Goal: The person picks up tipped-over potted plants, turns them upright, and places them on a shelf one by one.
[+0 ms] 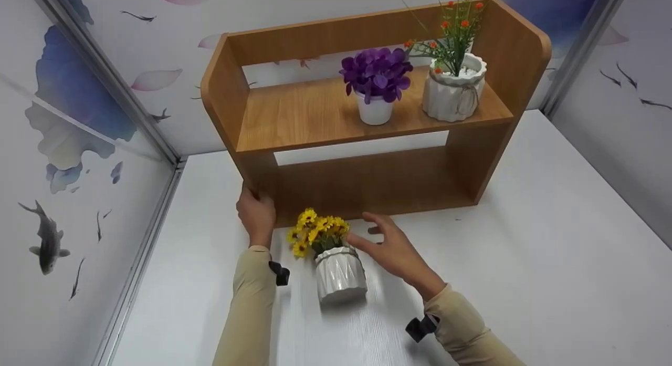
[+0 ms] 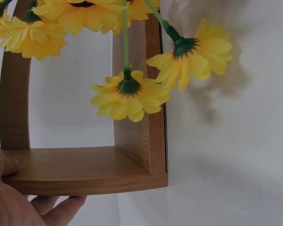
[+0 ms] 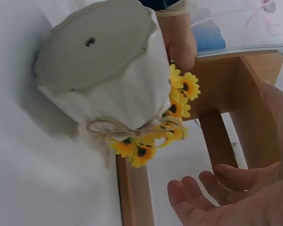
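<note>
My left hand [image 1: 257, 215] grips the left side panel of a wooden shelf [image 1: 294, 116]; in the left wrist view its thumb is on one face of the panel [image 2: 85, 172] and its fingers are on the other. Between my hands, a white ribbed pot [image 1: 341, 275] lies on its side on the table, its yellow flowers [image 1: 310, 232] toward the shelf. The right wrist view shows the pot's base [image 3: 94, 47] with a small hole, and a twine bow [image 3: 125, 126]. Just right of the flowers, my right hand [image 1: 396, 250] is held with spread, slightly bent fingers, holding nothing.
On the upper shelf board stand purple flowers [image 1: 377, 74] in a small white pot and, to their right, a larger white pot [image 1: 451, 95] with orange-flowered stems. The white table [image 1: 551, 250] extends around the shelf, with printed wall panels [image 1: 79, 119] at the left, back and right.
</note>
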`<state>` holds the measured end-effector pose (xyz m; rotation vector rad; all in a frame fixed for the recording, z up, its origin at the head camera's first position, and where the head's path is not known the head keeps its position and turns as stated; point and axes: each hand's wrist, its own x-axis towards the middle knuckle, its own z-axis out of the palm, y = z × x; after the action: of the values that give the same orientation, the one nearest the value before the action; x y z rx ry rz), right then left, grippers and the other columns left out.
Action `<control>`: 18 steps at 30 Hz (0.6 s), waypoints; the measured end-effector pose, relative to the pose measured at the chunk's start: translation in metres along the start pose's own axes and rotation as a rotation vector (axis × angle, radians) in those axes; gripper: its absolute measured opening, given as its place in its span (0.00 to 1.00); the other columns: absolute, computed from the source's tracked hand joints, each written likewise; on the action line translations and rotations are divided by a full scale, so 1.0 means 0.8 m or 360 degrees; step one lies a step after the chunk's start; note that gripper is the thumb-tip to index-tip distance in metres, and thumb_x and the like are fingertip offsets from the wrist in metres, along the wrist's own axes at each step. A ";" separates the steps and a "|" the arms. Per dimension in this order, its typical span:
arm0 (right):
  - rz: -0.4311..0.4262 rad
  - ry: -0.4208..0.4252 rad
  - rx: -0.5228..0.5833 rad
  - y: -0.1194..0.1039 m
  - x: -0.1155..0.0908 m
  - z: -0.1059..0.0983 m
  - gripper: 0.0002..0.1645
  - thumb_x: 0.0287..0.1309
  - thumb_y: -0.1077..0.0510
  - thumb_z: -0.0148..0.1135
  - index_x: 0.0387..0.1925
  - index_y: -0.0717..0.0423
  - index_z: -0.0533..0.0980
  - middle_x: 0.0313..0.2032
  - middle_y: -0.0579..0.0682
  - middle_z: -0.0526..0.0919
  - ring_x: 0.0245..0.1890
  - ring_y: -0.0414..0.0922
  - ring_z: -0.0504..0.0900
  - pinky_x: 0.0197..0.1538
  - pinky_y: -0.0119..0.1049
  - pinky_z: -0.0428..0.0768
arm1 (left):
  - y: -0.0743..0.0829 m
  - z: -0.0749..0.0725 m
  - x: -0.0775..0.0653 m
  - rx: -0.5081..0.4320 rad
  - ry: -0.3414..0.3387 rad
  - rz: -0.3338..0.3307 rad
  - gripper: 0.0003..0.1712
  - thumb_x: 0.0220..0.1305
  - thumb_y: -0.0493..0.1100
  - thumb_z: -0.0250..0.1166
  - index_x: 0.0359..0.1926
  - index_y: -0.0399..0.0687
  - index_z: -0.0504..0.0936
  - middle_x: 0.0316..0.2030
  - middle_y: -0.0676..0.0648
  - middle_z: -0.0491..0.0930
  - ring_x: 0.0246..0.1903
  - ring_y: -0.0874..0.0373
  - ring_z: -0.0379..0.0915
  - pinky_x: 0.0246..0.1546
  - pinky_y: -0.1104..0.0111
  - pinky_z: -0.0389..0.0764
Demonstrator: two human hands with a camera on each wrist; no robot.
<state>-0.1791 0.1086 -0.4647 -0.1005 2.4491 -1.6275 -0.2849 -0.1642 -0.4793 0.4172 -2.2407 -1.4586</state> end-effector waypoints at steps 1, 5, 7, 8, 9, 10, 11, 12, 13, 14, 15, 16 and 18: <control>0.0014 -0.0009 0.0007 0.005 -0.001 0.005 0.51 0.57 0.32 0.70 0.75 0.47 0.65 0.72 0.51 0.68 0.68 0.54 0.72 0.61 0.56 0.79 | 0.000 0.000 0.000 0.0004 -0.0002 -0.0005 0.22 0.75 0.39 0.57 0.66 0.39 0.73 0.59 0.39 0.80 0.59 0.46 0.78 0.65 0.53 0.76; 0.0054 -0.0043 0.0029 0.021 -0.006 0.022 0.52 0.56 0.31 0.69 0.74 0.50 0.65 0.71 0.53 0.69 0.68 0.54 0.72 0.63 0.58 0.77 | 0.001 0.000 0.001 0.0013 -0.0012 0.0007 0.22 0.76 0.39 0.55 0.67 0.38 0.72 0.61 0.39 0.80 0.60 0.46 0.77 0.65 0.53 0.75; 0.0064 -0.0063 0.0033 0.027 -0.007 0.029 0.52 0.57 0.31 0.69 0.74 0.52 0.65 0.71 0.54 0.69 0.68 0.55 0.72 0.63 0.58 0.76 | 0.001 0.000 0.002 0.0013 -0.0007 0.0017 0.22 0.76 0.39 0.55 0.66 0.38 0.73 0.60 0.38 0.80 0.59 0.46 0.78 0.65 0.53 0.76; 0.0062 -0.0073 0.0039 0.029 -0.008 0.033 0.52 0.57 0.31 0.69 0.74 0.53 0.65 0.71 0.55 0.69 0.68 0.55 0.72 0.63 0.58 0.76 | 0.001 0.000 0.002 0.0016 -0.0002 0.0016 0.22 0.76 0.38 0.55 0.67 0.38 0.73 0.60 0.38 0.80 0.59 0.46 0.78 0.64 0.53 0.76; 0.0064 -0.0085 0.0045 0.032 -0.009 0.036 0.53 0.57 0.31 0.69 0.74 0.55 0.64 0.71 0.56 0.69 0.68 0.56 0.72 0.63 0.58 0.76 | 0.001 0.000 0.002 0.0020 0.0003 0.0016 0.22 0.76 0.39 0.55 0.66 0.38 0.73 0.60 0.38 0.80 0.58 0.46 0.78 0.64 0.53 0.76; 0.0061 -0.0091 0.0047 0.035 -0.009 0.040 0.53 0.58 0.31 0.68 0.74 0.56 0.64 0.70 0.56 0.69 0.67 0.56 0.72 0.62 0.57 0.77 | 0.001 0.000 0.002 0.0022 0.0004 0.0017 0.21 0.76 0.39 0.55 0.66 0.38 0.73 0.60 0.38 0.80 0.58 0.46 0.78 0.64 0.53 0.76; 0.0060 -0.0097 0.0043 0.037 -0.010 0.043 0.53 0.58 0.31 0.68 0.74 0.57 0.65 0.70 0.57 0.70 0.66 0.57 0.73 0.62 0.56 0.77 | 0.001 0.000 0.002 0.0019 0.0005 0.0020 0.21 0.76 0.39 0.55 0.66 0.37 0.73 0.59 0.37 0.81 0.58 0.45 0.79 0.63 0.52 0.77; 0.0061 -0.0102 0.0033 0.039 -0.011 0.046 0.53 0.58 0.31 0.68 0.74 0.58 0.65 0.70 0.57 0.70 0.65 0.57 0.73 0.61 0.55 0.77 | 0.000 0.000 0.002 0.0019 0.0005 0.0024 0.21 0.76 0.38 0.55 0.65 0.37 0.74 0.59 0.37 0.81 0.57 0.45 0.79 0.63 0.52 0.77; 0.0062 -0.0108 0.0030 0.041 -0.011 0.048 0.53 0.58 0.32 0.68 0.73 0.58 0.65 0.69 0.58 0.70 0.64 0.57 0.74 0.61 0.55 0.77 | 0.000 0.000 0.001 0.0018 0.0007 0.0026 0.20 0.76 0.38 0.55 0.65 0.37 0.74 0.58 0.37 0.81 0.57 0.45 0.79 0.63 0.52 0.77; 0.0064 -0.0116 0.0028 0.043 -0.011 0.051 0.53 0.58 0.31 0.68 0.73 0.59 0.65 0.69 0.59 0.71 0.64 0.57 0.74 0.61 0.54 0.77 | 0.000 0.000 0.001 0.0021 0.0007 0.0028 0.20 0.76 0.38 0.56 0.65 0.37 0.74 0.58 0.37 0.81 0.57 0.45 0.79 0.63 0.52 0.77; 0.0068 -0.0123 0.0024 0.045 -0.011 0.052 0.53 0.58 0.31 0.68 0.73 0.59 0.65 0.69 0.59 0.71 0.64 0.57 0.75 0.61 0.54 0.77 | 0.000 -0.001 0.000 0.0022 0.0005 0.0031 0.20 0.76 0.38 0.56 0.64 0.37 0.74 0.59 0.37 0.81 0.57 0.45 0.79 0.63 0.52 0.77; 0.0066 -0.0129 0.0018 0.046 -0.011 0.054 0.53 0.58 0.31 0.67 0.73 0.60 0.65 0.69 0.59 0.71 0.63 0.57 0.75 0.62 0.54 0.77 | 0.000 -0.001 0.000 0.0025 0.0006 0.0031 0.20 0.76 0.38 0.56 0.65 0.38 0.74 0.59 0.38 0.81 0.58 0.45 0.78 0.63 0.52 0.77; 0.0070 -0.0157 0.0030 0.047 -0.010 0.057 0.54 0.59 0.30 0.66 0.74 0.60 0.64 0.69 0.60 0.70 0.64 0.58 0.74 0.63 0.55 0.76 | -0.001 -0.002 0.000 0.0035 0.0009 0.0031 0.21 0.76 0.39 0.56 0.66 0.39 0.73 0.60 0.38 0.80 0.59 0.46 0.78 0.64 0.53 0.77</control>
<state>-0.1602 0.0838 -0.5155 -0.1203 2.3456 -1.5880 -0.2839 -0.1658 -0.4792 0.4043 -2.2521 -1.4224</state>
